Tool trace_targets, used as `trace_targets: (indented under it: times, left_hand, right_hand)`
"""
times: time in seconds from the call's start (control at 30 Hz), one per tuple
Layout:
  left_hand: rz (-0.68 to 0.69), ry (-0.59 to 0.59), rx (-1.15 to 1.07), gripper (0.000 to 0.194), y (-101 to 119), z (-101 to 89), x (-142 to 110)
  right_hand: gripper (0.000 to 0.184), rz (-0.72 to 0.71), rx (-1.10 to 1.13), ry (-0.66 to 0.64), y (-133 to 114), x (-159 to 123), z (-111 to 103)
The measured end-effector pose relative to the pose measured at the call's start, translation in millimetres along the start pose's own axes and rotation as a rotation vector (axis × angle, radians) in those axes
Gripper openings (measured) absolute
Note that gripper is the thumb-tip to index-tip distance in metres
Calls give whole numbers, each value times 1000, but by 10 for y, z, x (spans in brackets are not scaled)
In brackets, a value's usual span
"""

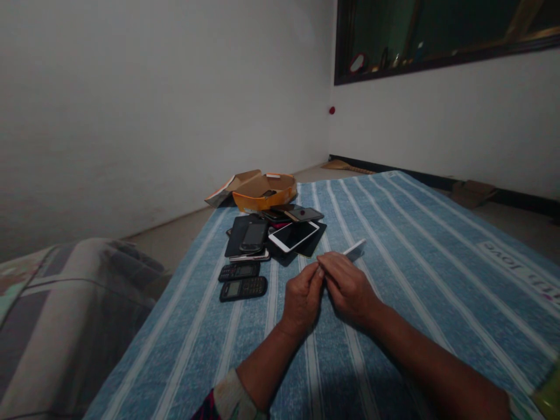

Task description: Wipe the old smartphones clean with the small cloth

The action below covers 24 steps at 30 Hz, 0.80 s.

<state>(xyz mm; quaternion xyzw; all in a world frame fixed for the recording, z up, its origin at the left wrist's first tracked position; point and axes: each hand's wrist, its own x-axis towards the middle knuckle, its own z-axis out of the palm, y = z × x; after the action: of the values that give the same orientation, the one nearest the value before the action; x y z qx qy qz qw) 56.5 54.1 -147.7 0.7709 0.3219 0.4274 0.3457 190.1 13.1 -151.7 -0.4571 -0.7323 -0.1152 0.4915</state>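
My left hand (pixel 303 294) and my right hand (pixel 350 287) meet over the blue striped cloth, fingers bent and fingertips pressed together. From behind my right hand juts a thin white slab, apparently a smartphone (pixel 356 249), tilted; most of it is hidden by the fingers. What my left fingertips pinch is too small to make out. Left of my hands lie two black keypad phones (pixel 243 288), side by side. Beyond them a black slider-like phone (pixel 254 235) rests on a stack, and a white smartphone (pixel 294 235) with a dark screen lies on other phones.
Behind the phones stands an opened orange cardboard box (pixel 265 201) with its flap leaning left. A grey draped cloth (pixel 74 326) covers something at the left. White walls, a dark-framed window (pixel 446 35) and a broom (pixel 345 166) are at the back.
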Motion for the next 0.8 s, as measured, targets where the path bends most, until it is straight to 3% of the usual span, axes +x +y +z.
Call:
trace_targets:
  times: [0.43, 0.7, 0.8]
  left_hand:
    - [128, 1, 153, 30, 11, -43, -20]
    - [517, 102, 591, 34, -39, -97, 26]
    - [579, 136, 762, 36, 5, -129, 46]
  right_hand:
    - [32, -17, 18, -41, 5, 10, -35]
    - [32, -24, 29, -38, 5, 17, -36]
    - [31, -17, 27, -48, 1, 21, -38]
